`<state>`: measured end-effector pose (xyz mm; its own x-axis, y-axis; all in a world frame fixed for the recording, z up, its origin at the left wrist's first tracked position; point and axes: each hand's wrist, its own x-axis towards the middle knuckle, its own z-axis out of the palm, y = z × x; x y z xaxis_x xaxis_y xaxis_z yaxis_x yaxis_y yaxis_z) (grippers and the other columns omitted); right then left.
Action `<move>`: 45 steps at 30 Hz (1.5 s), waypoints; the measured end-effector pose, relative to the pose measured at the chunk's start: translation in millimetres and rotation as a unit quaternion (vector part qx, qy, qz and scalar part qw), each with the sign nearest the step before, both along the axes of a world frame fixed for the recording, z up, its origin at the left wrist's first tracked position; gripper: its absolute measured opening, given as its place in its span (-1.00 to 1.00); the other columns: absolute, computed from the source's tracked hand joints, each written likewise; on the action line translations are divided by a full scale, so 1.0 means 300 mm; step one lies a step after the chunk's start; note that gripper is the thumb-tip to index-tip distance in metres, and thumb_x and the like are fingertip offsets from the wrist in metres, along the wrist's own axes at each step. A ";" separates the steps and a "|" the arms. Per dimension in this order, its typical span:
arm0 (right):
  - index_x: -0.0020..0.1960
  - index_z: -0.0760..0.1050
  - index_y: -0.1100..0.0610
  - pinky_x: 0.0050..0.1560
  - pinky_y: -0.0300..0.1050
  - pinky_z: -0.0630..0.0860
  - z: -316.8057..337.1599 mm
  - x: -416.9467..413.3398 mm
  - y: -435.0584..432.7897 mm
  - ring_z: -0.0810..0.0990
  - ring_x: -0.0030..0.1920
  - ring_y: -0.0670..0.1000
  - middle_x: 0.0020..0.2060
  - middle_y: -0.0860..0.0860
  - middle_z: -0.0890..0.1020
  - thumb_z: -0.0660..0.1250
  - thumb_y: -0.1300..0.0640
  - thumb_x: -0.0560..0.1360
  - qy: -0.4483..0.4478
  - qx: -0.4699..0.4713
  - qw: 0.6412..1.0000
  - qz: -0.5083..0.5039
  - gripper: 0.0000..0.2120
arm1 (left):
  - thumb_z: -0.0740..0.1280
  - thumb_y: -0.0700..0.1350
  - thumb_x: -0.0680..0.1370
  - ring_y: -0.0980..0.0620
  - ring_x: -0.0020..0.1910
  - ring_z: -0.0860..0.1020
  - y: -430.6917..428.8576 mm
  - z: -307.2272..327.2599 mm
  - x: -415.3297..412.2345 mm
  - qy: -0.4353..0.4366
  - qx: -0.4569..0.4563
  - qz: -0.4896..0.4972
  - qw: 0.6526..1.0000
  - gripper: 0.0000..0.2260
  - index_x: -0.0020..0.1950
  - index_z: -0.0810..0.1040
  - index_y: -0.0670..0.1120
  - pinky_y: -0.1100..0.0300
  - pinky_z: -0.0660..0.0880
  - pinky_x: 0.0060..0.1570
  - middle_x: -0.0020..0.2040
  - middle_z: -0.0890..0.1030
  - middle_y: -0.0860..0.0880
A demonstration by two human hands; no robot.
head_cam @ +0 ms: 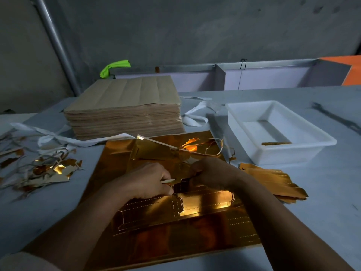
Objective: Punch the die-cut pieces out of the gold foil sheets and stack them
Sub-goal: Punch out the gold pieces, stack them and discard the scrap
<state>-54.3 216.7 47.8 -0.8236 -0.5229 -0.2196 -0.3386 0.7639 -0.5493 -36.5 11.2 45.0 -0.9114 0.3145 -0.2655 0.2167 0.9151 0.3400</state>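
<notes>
Two forearms reach in from the near edge over the gold foil sheet (175, 241), which lies flat on the worktop (312, 222). The left hand (148, 180) has a narrow grip, pinching a pale waste strip (168, 181) between thumb and fingertips. Just beside it, the right hand (211, 173) curls its fingers onto the upper edge of a die-cut piece (207, 202), whose perforated lines catch the light. The step in hand looks like freeing this piece from its surround. Next, I judge, the last nicks want tearing with the sheet held down, then the piece goes on the stack of punched pieces (273, 180) at right, near the white tray (330, 142). Scraps (48, 169) lie at left, and a brown paper stack (125, 106) sits behind
</notes>
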 end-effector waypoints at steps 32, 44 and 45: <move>-0.14 0.52 0.05 -0.17 -0.13 0.46 -0.034 -0.014 0.090 0.51 -0.21 -0.04 -0.22 0.00 0.56 0.31 0.15 0.60 -0.061 -0.284 0.923 -0.253 -0.86 | 0.37 0.24 0.46 0.25 0.22 0.20 0.095 -0.027 0.055 0.298 0.013 -0.012 0.955 -0.75 0.01 0.40 0.20 0.25 0.13 0.21 0.27 0.31 0.19; -0.12 0.54 0.09 -0.24 -0.17 0.38 -0.028 -0.004 0.093 0.52 -0.19 -0.02 -0.20 0.04 0.57 0.31 0.15 0.59 -0.108 -0.306 0.898 -0.296 -0.88 | 0.58 -0.21 0.33 -0.04 0.18 0.58 0.093 -0.052 0.051 0.383 0.007 -0.030 0.923 -0.78 -0.15 0.60 -0.02 -0.08 0.33 0.34 -0.01 0.66 0.00; -0.11 0.54 0.09 -0.23 -0.16 0.37 -0.031 -0.005 0.094 0.53 -0.17 -0.01 -0.18 0.04 0.58 0.31 0.15 0.59 -0.113 -0.313 0.893 -0.302 -0.89 | 0.59 -0.22 0.31 -0.05 0.15 0.60 0.095 -0.049 0.053 0.391 0.008 -0.034 0.920 -0.77 -0.16 0.61 -0.02 -0.12 0.37 0.32 -0.03 0.66 0.00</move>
